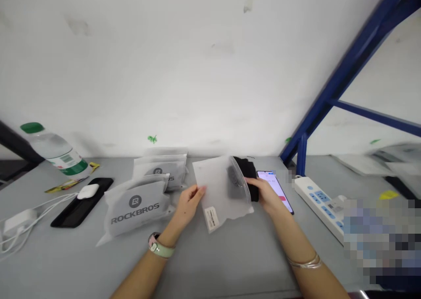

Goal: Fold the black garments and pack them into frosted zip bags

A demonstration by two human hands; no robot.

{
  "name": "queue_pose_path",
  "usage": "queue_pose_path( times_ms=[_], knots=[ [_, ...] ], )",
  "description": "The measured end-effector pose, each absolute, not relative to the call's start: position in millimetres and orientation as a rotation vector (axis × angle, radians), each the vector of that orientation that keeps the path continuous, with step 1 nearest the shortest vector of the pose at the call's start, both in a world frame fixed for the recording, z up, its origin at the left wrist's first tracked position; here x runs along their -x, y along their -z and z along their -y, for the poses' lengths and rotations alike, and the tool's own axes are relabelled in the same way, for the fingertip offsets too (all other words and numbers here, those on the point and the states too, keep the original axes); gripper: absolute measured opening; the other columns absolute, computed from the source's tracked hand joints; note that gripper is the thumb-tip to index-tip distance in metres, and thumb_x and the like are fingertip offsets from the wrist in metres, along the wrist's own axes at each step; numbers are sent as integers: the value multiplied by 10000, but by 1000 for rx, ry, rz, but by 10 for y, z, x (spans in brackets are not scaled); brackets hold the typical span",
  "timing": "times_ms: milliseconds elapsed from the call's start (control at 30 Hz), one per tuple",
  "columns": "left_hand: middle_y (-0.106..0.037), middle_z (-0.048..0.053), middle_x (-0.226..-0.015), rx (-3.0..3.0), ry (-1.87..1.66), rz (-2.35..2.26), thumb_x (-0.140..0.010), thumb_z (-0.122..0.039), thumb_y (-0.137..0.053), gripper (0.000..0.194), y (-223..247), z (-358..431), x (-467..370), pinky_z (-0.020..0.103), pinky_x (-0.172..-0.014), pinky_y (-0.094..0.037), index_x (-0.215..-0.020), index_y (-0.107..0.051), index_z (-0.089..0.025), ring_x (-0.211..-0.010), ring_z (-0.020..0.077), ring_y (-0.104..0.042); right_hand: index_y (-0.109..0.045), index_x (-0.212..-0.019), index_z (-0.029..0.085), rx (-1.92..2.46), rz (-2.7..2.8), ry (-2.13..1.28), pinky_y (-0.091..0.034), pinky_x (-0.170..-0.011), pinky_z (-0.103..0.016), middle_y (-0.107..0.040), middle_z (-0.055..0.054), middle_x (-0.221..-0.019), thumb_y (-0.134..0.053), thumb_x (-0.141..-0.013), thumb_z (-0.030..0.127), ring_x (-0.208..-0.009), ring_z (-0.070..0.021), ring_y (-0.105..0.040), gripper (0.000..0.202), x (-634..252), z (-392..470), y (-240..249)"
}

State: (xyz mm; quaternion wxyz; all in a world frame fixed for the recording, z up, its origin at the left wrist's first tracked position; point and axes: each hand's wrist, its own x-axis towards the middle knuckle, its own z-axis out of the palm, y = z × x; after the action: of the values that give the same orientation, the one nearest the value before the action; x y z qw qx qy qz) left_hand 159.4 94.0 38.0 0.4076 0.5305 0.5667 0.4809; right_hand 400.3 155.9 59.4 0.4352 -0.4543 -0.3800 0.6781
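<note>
The left fingers point(198, 193) are closed in a pinch on the left part of a frosted zip bag point(213, 176), thumb on its face. The right fingers point(253, 183) are partly curled around a folded black fabric item point(250, 176), which lies partly inside the bag's zip opening and partly out of it. The bag is held between the two hands above the grey surface point(204, 264), its opening facing right and a white barcode label point(211, 218) near its lower left corner. A green-banded watch point(161, 248) circles the left wrist, a silver bangle point(307, 264) the right forearm. Just beyond the right hand lies a lit smartphone point(284, 198), then a white power strip point(320, 202). Left of the left hand is a filled ROCKBROS pouch point(136, 224), with similar pouches point(177, 172) behind it. Farther left are a black phone point(74, 211) with a white earbud case point(87, 191) on it, a white charger point(20, 221) with cables, and a green-capped plastic bottle point(57, 152). A pale wall point(197, 71) stands behind, with a blue metal frame point(338, 80) at right.
</note>
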Motion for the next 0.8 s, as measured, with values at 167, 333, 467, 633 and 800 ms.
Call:
queue_pose_path(
  times_ms=[167,333,467,633,800],
  knots=[
    [-460,-64,-514,-1428,-1246,-1726,-855,-617,-480,432,-266,-904,-1605,262,-477,-380,-805,-529,-191,-453,142,-462,-747,-991,197,1013,521,-1339,-591,-906,-302,-755,-42,-1106,-824,-661,272,-1101,-246,-683,346,-4186,-1789,-509],
    [-607,89,-931,-1643,-1310,-1971,-827,-402,-595,399,-378,-789,-1590,443,-782,-500,-1130,-523,-153,-893,290,-627,-749,-987,226,968,443,-1254,-597,-924,-319,-747,-18,-1128,-822,-672,264,-1162,-246,-652,325,-4257,-1815,-502],
    [-609,79,-1285,-2359,-868,-1632,-893,-135,-439,311,-473,-803,-1436,526,-1113,-313,-1103,-643,-240,-1313,289,-474,-746,-1013,216,962,441,-1297,-593,-928,-316,-741,-31,-1147,-816,-680,265,-1174,-251,-645,344,-4214,-1770,-569],
    [-411,53,-1548,-2592,-340,-1583,-1008,-292,-392,422,-358,-868,-1454,564,-1140,-254,-1416,-486,-348,-1433,303,-335,-745,-1025,218,959,465,-1307,-575,-961,-332,-742,-34,-1144,-808,-693,270,-1182,-253,-640,342,-4188,-1735,-616],
    [-487,92,-1464,-2423,-378,-1932,-944,-564,-464,503,-351,-1038,-1836,564,-1071,-301,-1419,-489,-402,-1300,367,-439,-745,-1045,214,958,549,-1357,-563,-977,-338,-737,-36,-1155,-839,-669,312,-1188,-268,-634,400,-4160,-1699,-590]
  ],
)
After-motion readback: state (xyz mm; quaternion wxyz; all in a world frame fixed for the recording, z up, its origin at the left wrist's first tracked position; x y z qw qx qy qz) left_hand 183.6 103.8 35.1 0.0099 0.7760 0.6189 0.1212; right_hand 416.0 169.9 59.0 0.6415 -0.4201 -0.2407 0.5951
